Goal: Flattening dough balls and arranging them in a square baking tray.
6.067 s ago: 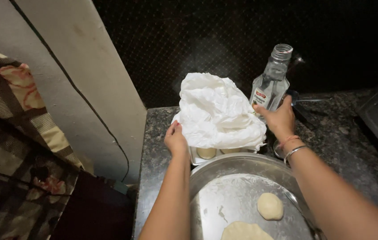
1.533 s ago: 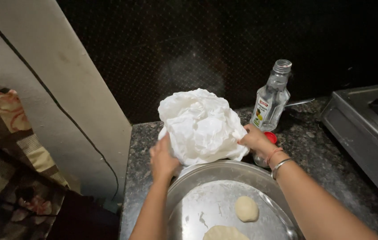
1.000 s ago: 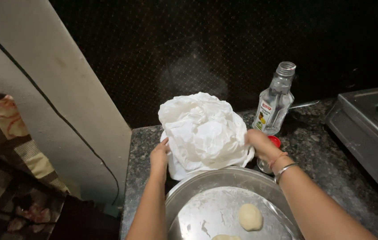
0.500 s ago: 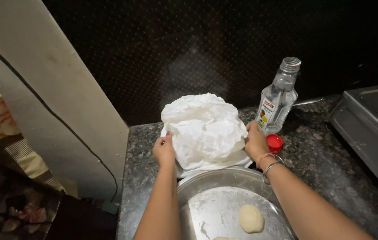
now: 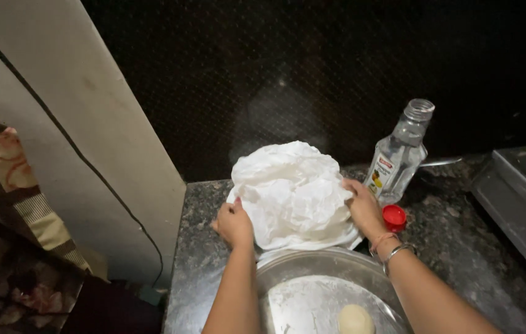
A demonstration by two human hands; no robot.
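A crumpled white plastic bag (image 5: pixel 291 192) covers a container on the dark granite counter (image 5: pixel 454 247). My left hand (image 5: pixel 234 224) grips the bag's lower left edge. My right hand (image 5: pixel 364 209) presses against its right side; a bangle sits on that wrist. Just below the bag lies a round steel plate (image 5: pixel 312 291) dusted with flour, with a dough ball (image 5: pixel 356 320) on it near the bottom edge.
An open clear glass bottle (image 5: pixel 401 154) stands right of the bag, its red cap (image 5: pixel 394 218) lying on the counter beside it. A steel stove edge (image 5: pixel 522 198) is at the right. A dark tiled wall rises behind. A white wall with a black cable (image 5: pixel 84 161) is at the left.
Both hands have stayed on the white bag, shifting slightly lower around its sides. The view has moved a little closer and the bag sits lower on the counter.
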